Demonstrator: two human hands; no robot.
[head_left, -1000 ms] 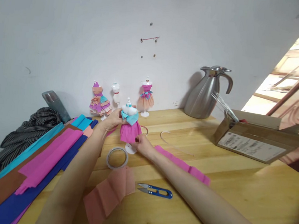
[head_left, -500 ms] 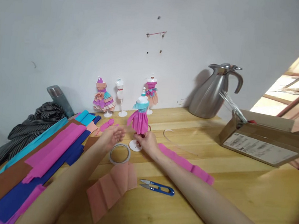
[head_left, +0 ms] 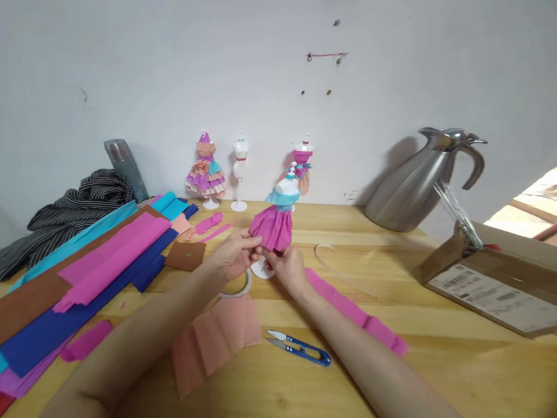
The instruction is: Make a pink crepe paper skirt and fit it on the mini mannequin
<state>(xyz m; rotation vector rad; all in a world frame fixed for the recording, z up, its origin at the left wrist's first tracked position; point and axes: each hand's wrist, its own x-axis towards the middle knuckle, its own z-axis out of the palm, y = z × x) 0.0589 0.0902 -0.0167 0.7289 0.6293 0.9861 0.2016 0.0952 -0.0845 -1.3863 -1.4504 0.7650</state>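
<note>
A miniature white dress form (head_left: pixel 288 185) stands in front of me, wrapped in a turquoise paper top (head_left: pixel 283 199) and a gathered pink paper skirt (head_left: pixel 272 227). My left hand (head_left: pixel 238 255) pinches the left side of the skirt's hem. Just under the hem, my right hand (head_left: pixel 289 268) is closed on the form's lower part; its fingertips are partly hidden. The round white base (head_left: pixel 262 269) shows between both hands. Below my left hand lies a roll of tape (head_left: pixel 239 288), partly covered. Peach crepe paper (head_left: pixel 216 339) and blue thread snips (head_left: pixel 299 348) lie nearer to me.
Colored paper sheets (head_left: pixel 117 254) and a striped cloth (head_left: pixel 79 213) occupy the left. Other small dress forms (head_left: pixel 206 170) stand along the wall. A pink strip (head_left: pixel 357 312), a steel jug (head_left: pixel 415 184) and a cardboard box (head_left: pixel 501 281) are on the right.
My left hand has moved right and closed on the skirt's hem; it was open before. My right hand stays below the skirt. The view has shifted somewhat left.
</note>
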